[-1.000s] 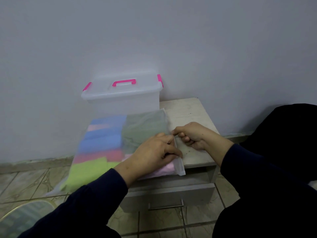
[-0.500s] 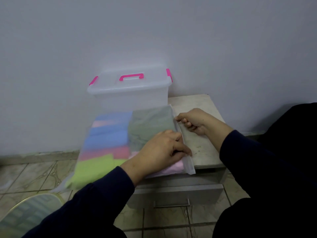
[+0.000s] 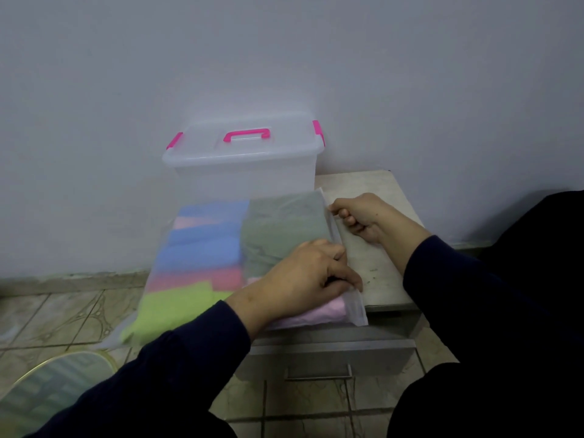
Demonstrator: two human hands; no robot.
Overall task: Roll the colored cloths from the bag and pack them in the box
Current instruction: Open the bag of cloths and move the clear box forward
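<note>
Cloths (image 3: 202, 248) lie folded inside the bag (image 3: 355, 306) on the cabinet (image 3: 373, 257), under my hands. Nearest, my left hand (image 3: 311, 273) pinches the bag's mouth strip at its near end; my right hand (image 3: 360, 216) pinches it further along. That strip runs away from me, opening rightward. Behind stands the box (image 3: 243, 165), lid on.
</note>
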